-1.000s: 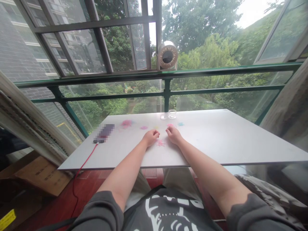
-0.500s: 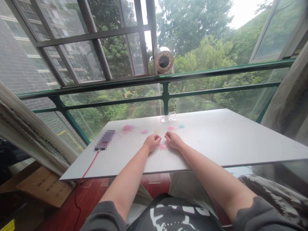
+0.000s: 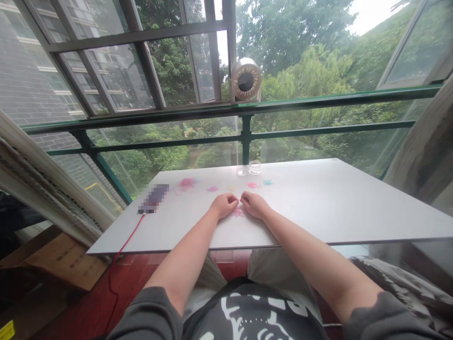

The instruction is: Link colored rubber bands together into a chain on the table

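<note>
Over the white table my left hand (image 3: 225, 205) is closed, fingertips pinched at something too small to make out. Close beside it on the right, my right hand (image 3: 255, 205) is closed in the same way, its fingertips almost meeting the left ones. A small pink pile (image 3: 238, 212) lies on the table between and just below the hands. Beyond them lie a purple pile (image 3: 213, 189), a pale yellow pile (image 3: 231, 188), a pink-red pile (image 3: 252, 185) and a teal pile (image 3: 267, 182). A larger pink pile (image 3: 187, 182) sits farther left.
Two clear round containers (image 3: 254, 170) stand at the back edge of the white table (image 3: 318, 203). A pixelated dark device (image 3: 154, 198) with a red cable (image 3: 131, 235) lies at the left. A round silver fan-like object (image 3: 247, 81) is at the green railing.
My two hands have come closer together, the left one moving slightly right. The view has shifted a little.
</note>
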Available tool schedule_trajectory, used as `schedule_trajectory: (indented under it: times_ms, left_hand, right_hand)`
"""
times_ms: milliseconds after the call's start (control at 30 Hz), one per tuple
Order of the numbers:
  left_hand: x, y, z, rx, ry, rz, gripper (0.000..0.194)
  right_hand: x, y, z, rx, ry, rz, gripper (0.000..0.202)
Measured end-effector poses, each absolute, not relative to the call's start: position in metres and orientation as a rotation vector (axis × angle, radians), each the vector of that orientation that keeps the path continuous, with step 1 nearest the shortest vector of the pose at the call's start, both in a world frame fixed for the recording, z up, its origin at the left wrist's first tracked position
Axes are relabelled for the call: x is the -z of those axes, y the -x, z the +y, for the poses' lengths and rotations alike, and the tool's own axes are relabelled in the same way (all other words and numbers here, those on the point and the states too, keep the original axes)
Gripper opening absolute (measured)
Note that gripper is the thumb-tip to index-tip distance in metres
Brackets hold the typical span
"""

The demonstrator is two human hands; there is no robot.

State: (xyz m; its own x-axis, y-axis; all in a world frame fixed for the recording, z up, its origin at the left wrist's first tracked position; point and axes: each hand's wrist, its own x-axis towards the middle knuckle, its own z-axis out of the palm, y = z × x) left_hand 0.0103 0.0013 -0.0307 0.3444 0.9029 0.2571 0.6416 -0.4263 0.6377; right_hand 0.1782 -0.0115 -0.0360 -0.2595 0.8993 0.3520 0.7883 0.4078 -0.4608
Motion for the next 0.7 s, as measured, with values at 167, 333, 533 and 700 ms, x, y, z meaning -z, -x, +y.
schedule_trajectory:
  times_ms: [167, 333, 533, 700]
  left_hand:
    - [0.0267, -0.0109, 0.0030, -0.887, -2.159, 1.492, 0.020]
    - [0.0276, -0.0105, 0.0046, -0.945, -2.127, 1.547, 0.021]
    - [0.0299, -0.0115, 0.0026, -0.826, -2.228, 1.389, 0.019]
    - [0.0306, -0.0108, 0.0062, -0.963, -2.174, 1.518, 0.021]
  right_hand:
    - [0.0359, -0.1786, -0.0108, -0.252, 1.423, -2.144, 0.012]
    - [0.0372, -0.1801, -0.0091, -0.272, 1.421, -2.108, 0.012]
    - [0.0363, -0.1806, -0.0106, -0.276, 1.407, -2.105, 0.012]
    - [0.0362, -0.1811, -0.0092, -0.299, 1.410, -2.112, 0.010]
